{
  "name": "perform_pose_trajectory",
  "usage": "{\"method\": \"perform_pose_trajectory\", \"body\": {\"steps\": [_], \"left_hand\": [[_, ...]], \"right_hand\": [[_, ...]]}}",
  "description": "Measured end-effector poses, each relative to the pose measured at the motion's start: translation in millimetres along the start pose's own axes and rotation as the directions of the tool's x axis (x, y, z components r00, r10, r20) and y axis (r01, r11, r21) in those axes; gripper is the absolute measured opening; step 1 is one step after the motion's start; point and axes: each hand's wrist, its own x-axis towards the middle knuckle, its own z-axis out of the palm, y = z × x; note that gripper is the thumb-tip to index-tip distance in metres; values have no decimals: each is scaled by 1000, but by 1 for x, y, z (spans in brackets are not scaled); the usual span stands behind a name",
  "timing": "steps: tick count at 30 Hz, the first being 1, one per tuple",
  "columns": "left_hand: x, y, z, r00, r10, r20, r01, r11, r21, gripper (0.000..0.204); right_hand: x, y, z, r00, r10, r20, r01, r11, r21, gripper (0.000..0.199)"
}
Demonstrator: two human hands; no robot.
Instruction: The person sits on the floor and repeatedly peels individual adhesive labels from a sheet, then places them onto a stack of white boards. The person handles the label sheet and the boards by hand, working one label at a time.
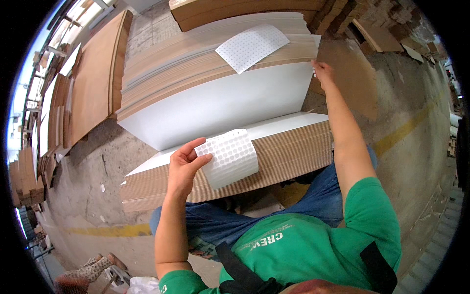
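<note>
My left hand (186,164) pinches the upper left edge of a sheet of round white stickers (230,157), which curls down over the front of a low cardboard stack (284,152). My right hand (323,73) is at the upper right corner of a white-faced cardboard sheet (220,100). Its fingers are drawn together, with small round white stickers at the fingertips. The white-faced sheet stands tilted at the front of a pack of upright cardboard sheets (166,68). A second dotted sticker sheet (252,46) lies across the tops of that pack.
Large brown boards (100,73) lean at the left. A long cardboard box (235,12) is behind the pack, and more cardboard (379,36) is stacked at the far right. Another person's legs (93,269) show at the lower left. Yellow lines (406,127) cross the concrete floor.
</note>
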Motion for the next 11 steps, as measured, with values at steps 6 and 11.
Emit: {"method": "perform_pose_trajectory", "body": {"steps": [6, 11], "left_hand": [[1, 0, -1, 1000, 8, 0, -8, 1000, 15, 43], [-3, 5, -2, 996, 89, 23, -89, 996, -15, 43]], "right_hand": [[6, -1, -8, 990, 133, 38, -137, 980, 146, 27], [7, 8, -43, 937, 190, 293, -241, 959, 149, 28]]}}
